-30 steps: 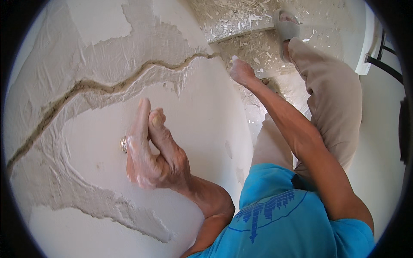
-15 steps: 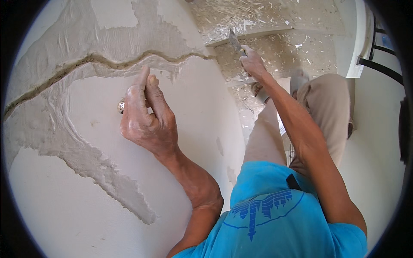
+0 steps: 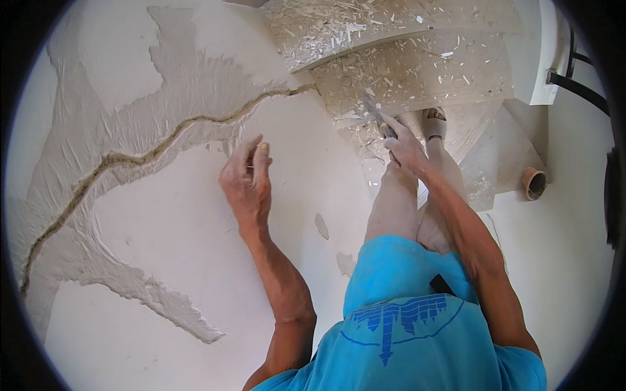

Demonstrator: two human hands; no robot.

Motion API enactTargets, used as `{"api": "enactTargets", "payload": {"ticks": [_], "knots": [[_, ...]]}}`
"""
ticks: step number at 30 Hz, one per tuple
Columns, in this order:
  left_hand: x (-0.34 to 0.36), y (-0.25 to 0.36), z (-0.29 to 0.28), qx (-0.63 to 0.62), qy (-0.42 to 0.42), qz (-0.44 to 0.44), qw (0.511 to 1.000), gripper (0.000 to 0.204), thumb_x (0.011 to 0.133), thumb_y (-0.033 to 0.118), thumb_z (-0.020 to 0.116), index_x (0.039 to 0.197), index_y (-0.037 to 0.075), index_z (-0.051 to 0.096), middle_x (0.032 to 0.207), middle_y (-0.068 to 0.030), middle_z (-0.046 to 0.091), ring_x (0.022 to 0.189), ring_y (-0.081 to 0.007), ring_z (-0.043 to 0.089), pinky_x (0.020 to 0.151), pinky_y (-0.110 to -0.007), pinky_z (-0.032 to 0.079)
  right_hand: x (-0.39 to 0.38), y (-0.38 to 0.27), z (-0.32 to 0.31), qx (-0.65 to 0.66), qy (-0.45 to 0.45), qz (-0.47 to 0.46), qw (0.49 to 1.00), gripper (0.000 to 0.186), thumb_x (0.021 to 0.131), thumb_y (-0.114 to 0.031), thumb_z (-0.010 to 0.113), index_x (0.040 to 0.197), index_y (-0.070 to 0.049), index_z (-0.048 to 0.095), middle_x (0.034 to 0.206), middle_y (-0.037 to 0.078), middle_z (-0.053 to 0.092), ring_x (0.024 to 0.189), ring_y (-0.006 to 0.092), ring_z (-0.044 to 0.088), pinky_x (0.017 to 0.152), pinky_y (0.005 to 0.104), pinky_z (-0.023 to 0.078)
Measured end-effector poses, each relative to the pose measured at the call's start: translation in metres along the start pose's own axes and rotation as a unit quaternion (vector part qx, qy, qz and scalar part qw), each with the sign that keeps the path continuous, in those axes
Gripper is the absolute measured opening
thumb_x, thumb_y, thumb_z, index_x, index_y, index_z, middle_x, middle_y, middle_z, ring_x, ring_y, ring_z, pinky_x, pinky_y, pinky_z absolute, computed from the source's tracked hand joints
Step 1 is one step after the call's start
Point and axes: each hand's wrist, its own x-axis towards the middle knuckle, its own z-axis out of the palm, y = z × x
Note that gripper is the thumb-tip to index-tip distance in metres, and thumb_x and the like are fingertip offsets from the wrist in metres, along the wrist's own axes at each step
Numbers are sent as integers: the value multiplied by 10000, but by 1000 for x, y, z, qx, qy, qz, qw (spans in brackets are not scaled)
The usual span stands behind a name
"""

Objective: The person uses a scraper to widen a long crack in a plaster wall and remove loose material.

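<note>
Before a pale wall (image 3: 163,215), my left hand (image 3: 248,179) is raised below a long, wavy crack (image 3: 176,132). Its fingers are curled in, with the thumb close beside the index finger; what they hold, if anything, is hidden. Grey filler (image 3: 124,130) is smeared in wide, rough patches along both sides of the crack. Out to the right, above my knees, my right hand (image 3: 409,148) is wrapped round the dark handle of a putty knife (image 3: 373,106). The knife's blade points up and left, apart from the wall.
Curved steps (image 3: 424,72) strewn with pale chips lie ahead at the top. A sandalled foot (image 3: 434,122) stands at their lower edge. An orange-brown pot (image 3: 533,184) lies tipped at the right. Black railing bars (image 3: 577,91) show at the far right.
My left hand has moved down and right, away from the crack. The right hand with the putty knife has come lower and nearer. My legs have shifted, and the pot has come into view.
</note>
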Motion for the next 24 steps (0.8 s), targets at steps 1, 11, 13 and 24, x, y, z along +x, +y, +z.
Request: {"api": "enactTargets", "payload": {"ticks": [1,11,13,24], "knots": [[1,-7,11,10,-23,-9,1000,266,972,208,612,1121,3,695,835,-90,713,710,-159,685,623,-278,528,-3,1,-3,-15,-8,-2,1000,703,761,-38,483,1462,-84,457,779,39,558,534,114,537,424,297,439],[11,5,107,-61,-128,-175,974,538,1001,458,510,1030,-62,648,741,-151,650,632,-200,664,518,-312,504,10,-29,24,-174,-38,-190,966,655,802,-54,503,1438,-210,502,989,254,672,923,389,668,815,485,523],[21,-3,122,-86,-125,-202,968,606,997,506,498,1061,-81,634,745,-152,649,629,-195,668,487,-302,504,22,-21,35,-200,-30,-183,962,635,818,-55,508,1435,-203,507,983,250,673,916,390,671,814,485,530],[74,-79,196,-105,-76,-228,965,487,999,340,498,768,-72,621,606,-140,622,473,-208,638,407,-307,492,100,-18,84,-197,-60,-150,967,575,831,-9,508,1391,-136,542,975,253,662,892,429,656,796,505,522]]}}
